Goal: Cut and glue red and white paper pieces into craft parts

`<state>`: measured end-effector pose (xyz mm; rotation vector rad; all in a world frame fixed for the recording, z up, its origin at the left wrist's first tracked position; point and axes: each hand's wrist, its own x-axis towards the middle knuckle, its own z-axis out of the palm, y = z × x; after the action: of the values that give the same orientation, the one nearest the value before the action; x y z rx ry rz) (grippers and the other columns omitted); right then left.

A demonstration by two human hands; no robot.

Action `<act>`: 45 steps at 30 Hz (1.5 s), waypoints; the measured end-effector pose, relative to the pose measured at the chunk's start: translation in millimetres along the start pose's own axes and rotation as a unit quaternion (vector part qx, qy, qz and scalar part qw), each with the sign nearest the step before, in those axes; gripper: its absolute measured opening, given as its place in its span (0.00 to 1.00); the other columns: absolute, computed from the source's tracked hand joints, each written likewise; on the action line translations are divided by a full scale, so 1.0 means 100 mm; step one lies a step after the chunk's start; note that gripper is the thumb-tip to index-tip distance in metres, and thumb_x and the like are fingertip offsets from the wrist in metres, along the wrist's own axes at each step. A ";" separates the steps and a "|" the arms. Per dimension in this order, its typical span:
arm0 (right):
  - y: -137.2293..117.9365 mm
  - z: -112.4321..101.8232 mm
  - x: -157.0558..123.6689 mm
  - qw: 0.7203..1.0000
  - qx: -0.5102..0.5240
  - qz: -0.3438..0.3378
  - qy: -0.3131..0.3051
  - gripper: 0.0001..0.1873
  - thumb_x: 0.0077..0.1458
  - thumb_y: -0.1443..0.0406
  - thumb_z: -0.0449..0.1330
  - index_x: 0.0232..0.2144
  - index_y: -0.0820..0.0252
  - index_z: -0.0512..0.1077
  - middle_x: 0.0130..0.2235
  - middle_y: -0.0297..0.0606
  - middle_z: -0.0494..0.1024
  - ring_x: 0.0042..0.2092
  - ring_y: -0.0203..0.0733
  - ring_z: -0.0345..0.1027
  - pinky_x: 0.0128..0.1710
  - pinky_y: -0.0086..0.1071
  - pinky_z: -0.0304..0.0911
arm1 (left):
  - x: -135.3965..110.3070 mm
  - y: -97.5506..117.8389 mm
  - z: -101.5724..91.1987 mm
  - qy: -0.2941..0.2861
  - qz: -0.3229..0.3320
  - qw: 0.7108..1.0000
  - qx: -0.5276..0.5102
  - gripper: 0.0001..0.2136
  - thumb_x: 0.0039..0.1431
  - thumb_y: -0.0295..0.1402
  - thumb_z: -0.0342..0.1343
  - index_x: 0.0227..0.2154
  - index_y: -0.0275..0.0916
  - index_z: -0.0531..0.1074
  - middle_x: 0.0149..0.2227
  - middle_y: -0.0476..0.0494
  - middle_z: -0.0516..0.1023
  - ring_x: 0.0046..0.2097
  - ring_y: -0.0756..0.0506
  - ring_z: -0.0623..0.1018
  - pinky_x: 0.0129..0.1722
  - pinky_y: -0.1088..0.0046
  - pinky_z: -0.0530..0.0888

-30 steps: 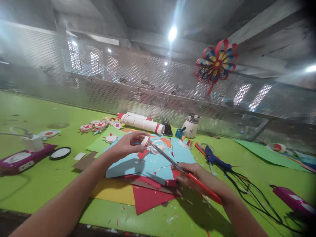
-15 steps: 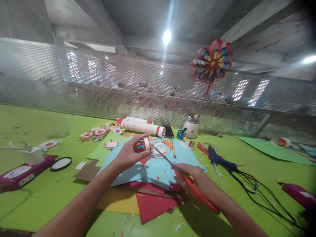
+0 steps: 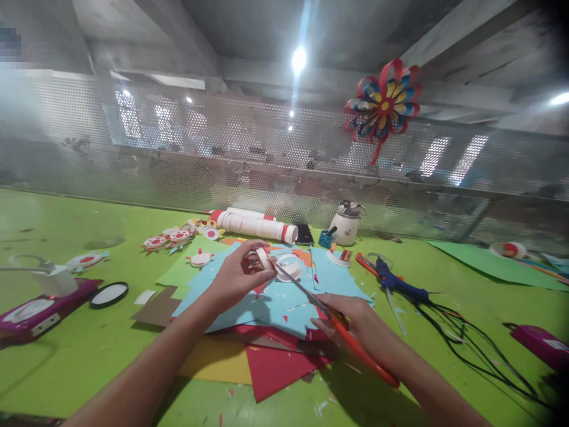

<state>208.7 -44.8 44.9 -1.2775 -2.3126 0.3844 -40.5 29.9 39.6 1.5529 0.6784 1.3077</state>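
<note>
My left hand (image 3: 242, 273) pinches a small white paper ring with a red edge (image 3: 263, 259) above the light blue paper (image 3: 249, 311). Orange-handled scissors (image 3: 355, 347) are gripped in my right hand (image 3: 351, 317), their blades pointing up and left so the tips meet the ring's right side. Whether the blades touch the ring I cannot tell. Just behind the tips, a white paper ring (image 3: 290, 270) rests on the blue sheet. Red and yellow sheets (image 3: 213, 359) stick out beneath it, and small paper scraps lie about.
A blue glue gun (image 3: 400, 287) with a looped black cord lies at right. Behind are white rolled tubes (image 3: 253, 225), a phone (image 3: 304, 234), a blue jar (image 3: 326, 238) and a bottle (image 3: 347, 224). Paper turtle-like shapes (image 3: 178, 237) and a purple power strip (image 3: 48, 311) are at left.
The ring in my left hand has tilted a little, its red edge now turned more toward the scissor tips. Both hands stay in nearly the same place; the view has shifted slightly.
</note>
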 end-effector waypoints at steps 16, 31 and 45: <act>-0.02 -0.02 0.00 1.000 0.004 -0.018 0.015 0.14 0.63 0.58 0.53 0.40 0.59 0.75 0.35 0.38 0.79 0.35 0.42 0.69 0.36 0.32 0.63 | 0.00 -0.03 0.02 0.002 0.009 0.999 0.038 0.23 0.47 0.34 0.67 0.45 0.38 0.66 0.39 0.42 0.79 0.43 0.42 0.79 0.43 0.65 0.75; 0.01 0.01 -0.04 1.000 -0.014 -0.013 0.017 0.14 0.63 0.59 0.52 0.42 0.58 0.75 0.42 0.42 0.81 0.41 0.48 0.73 0.40 0.35 0.65 | 0.02 -0.07 0.04 0.021 -0.002 0.999 0.028 0.24 0.47 0.34 0.67 0.45 0.38 0.65 0.39 0.42 0.80 0.43 0.43 0.79 0.46 0.62 0.75; 0.02 -0.01 -0.06 0.998 -0.053 0.003 0.016 0.11 0.59 0.67 0.56 0.43 0.58 0.74 0.37 0.41 0.79 0.38 0.47 0.71 0.40 0.37 0.64 | 0.01 -0.06 0.04 0.020 -0.002 0.999 0.044 0.23 0.46 0.33 0.67 0.44 0.38 0.65 0.39 0.42 0.80 0.43 0.43 0.79 0.44 0.63 0.75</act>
<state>213.2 -48.4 43.0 -1.3320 -2.3299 0.2433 -35.1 31.7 35.1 1.5988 0.7726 1.3249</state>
